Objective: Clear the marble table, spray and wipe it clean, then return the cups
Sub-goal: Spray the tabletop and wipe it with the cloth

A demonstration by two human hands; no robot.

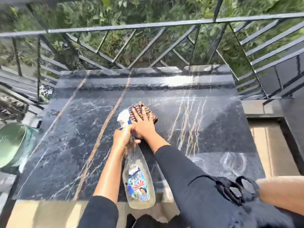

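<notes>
The black marble table (69,145) with white and tan veins fills the middle of the view; no cups show on it. My left hand (122,139) grips the neck of a clear spray bottle (139,185) with a colourful label and a white and blue nozzle that points away from me. My right hand (143,123) lies flat, fingers spread, on a brown striped cloth (148,109) that rests on the table's centre. The two hands touch each other. A faint round ring mark (232,162) shows on the marble at the near right.
A black metal railing (148,26) runs along the far side and both sides of the table, with green plants beyond. A green mesh basket (11,143) sits off the table's left edge. A tan floor (271,145) lies on the right and near side.
</notes>
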